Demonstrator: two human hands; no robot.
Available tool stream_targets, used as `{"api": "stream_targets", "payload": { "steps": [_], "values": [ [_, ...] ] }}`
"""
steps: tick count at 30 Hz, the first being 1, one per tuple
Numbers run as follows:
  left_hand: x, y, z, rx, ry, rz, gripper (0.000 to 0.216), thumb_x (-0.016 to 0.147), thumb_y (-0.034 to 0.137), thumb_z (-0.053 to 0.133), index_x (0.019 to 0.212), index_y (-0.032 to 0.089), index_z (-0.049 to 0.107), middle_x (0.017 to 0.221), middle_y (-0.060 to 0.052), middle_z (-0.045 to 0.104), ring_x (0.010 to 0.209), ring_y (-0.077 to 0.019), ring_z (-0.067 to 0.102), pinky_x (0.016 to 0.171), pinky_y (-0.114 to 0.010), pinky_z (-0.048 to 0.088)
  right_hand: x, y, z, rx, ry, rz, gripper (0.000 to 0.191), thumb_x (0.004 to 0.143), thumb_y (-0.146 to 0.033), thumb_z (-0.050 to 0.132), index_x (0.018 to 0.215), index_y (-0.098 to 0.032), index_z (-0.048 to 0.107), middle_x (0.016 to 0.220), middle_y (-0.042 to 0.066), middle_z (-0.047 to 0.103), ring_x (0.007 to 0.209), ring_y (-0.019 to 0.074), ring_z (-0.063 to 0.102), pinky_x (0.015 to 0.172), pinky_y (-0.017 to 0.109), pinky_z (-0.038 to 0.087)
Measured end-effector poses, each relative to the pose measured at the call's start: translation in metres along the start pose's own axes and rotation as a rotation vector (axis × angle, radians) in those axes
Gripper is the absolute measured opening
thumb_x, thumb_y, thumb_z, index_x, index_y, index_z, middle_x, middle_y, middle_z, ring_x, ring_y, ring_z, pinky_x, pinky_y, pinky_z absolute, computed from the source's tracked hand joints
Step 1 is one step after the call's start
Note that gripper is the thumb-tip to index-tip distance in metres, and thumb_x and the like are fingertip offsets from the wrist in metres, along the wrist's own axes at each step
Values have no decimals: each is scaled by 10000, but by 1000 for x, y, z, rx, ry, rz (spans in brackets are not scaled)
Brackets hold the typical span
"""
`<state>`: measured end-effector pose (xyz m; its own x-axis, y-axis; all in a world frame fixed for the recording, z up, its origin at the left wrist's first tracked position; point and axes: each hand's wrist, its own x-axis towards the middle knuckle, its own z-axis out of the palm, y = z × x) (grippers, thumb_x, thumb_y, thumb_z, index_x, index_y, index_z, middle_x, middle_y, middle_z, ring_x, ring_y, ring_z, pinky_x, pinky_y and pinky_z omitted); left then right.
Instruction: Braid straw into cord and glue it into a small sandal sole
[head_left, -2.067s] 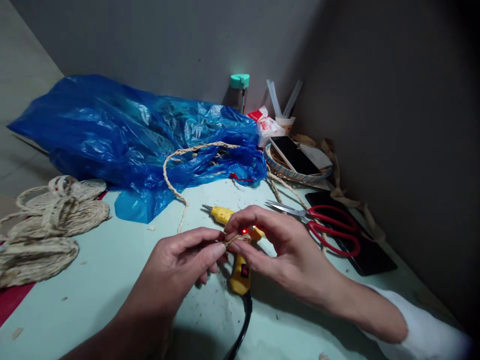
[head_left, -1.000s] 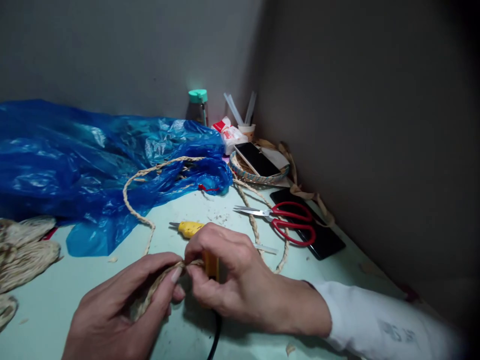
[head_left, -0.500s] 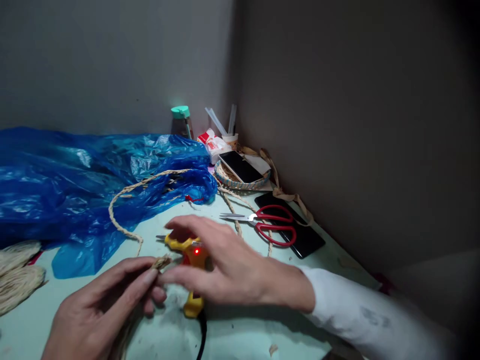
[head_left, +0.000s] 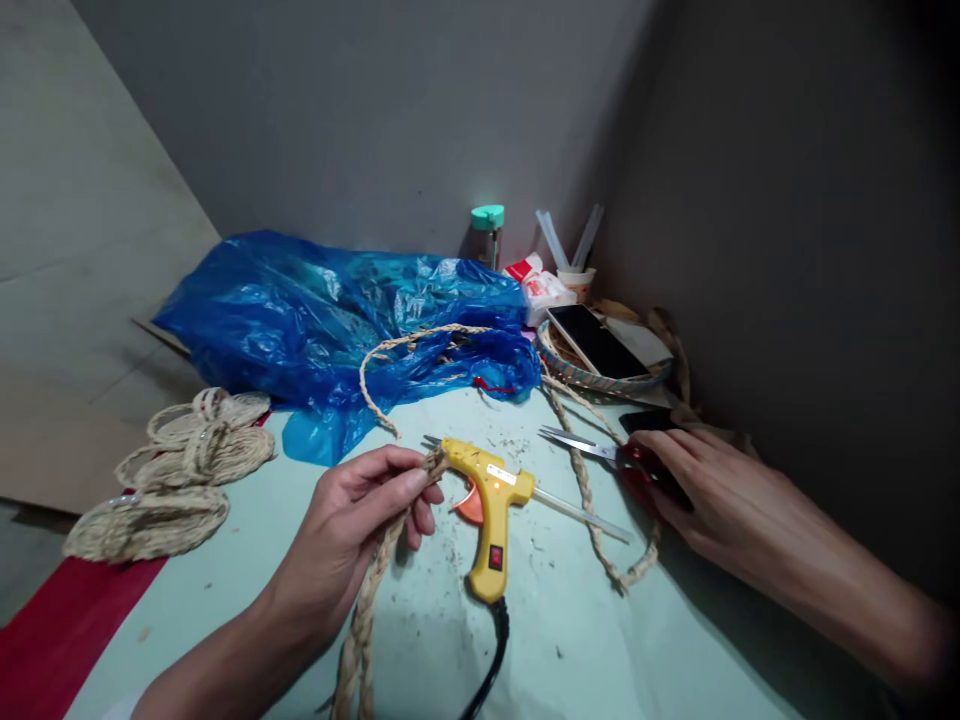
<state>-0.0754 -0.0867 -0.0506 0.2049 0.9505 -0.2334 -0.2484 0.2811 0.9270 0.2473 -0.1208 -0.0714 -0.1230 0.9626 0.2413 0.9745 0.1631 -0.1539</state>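
My left hand [head_left: 375, 510] is closed, pinching the end of a braided straw cord [head_left: 365, 620] between thumb and fingers. The cord's doubled length hangs down toward the near edge of view. Beside those fingertips, a yellow hot glue gun [head_left: 491, 500] lies on the table, a clear glue stick [head_left: 585, 515] in its back. At the right, my right hand [head_left: 697, 480] has its fingers closed over the red handles of a pair of scissors [head_left: 585, 443]. The blades point left and the handles are partly hidden.
A blue plastic bag [head_left: 337, 310] spreads across the back, with braided cord over it. Straw braid bundles [head_left: 150, 525] lie left. A woven basket [head_left: 555, 365] holds a phone [head_left: 600, 340]. Another dark phone [head_left: 645, 420] is partly covered. A green-lidded jar [head_left: 487, 235] stands behind.
My right hand has moved right, from above the glue gun to the scissors, and closed on their handles. The view has swung left. My left hand still pinches the cord.
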Motion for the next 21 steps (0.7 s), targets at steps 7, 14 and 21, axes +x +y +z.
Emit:
{"api": "stream_targets", "payload": {
  "steps": [7, 14, 21],
  "values": [
    [2, 1, -6, -163, -45, -58, 102, 748, 193, 789, 804, 152, 714, 704, -43, 722, 555, -104, 631, 490, -166, 495, 1, -14, -32, 497, 67, 240, 400, 867, -488, 615, 1192, -266, 545, 1041, 138, 689, 788, 250, 677, 585, 330, 563],
    [0, 4, -4, -216, -41, -35, 72, 762, 163, 776, 808, 155, 722, 706, -48, 733, 556, -116, 652, 483, -170, 506, 21, -68, -34, 660, 17, -45, 413, 797, -491, 735, 1140, -299, 608, 929, 35, 676, 752, 210, 629, 573, 282, 530],
    [-1, 2, -3, -256, -117, -20, 23, 804, 164, 744, 825, 170, 745, 720, -48, 745, 579, -128, 677, 504, -176, 529, 33, -108, -26, 519, -184, -234, 444, 839, -523, 682, 1134, -237, 513, 954, 30, 586, 798, 194, 554, 686, 330, 485]
  ]
}}
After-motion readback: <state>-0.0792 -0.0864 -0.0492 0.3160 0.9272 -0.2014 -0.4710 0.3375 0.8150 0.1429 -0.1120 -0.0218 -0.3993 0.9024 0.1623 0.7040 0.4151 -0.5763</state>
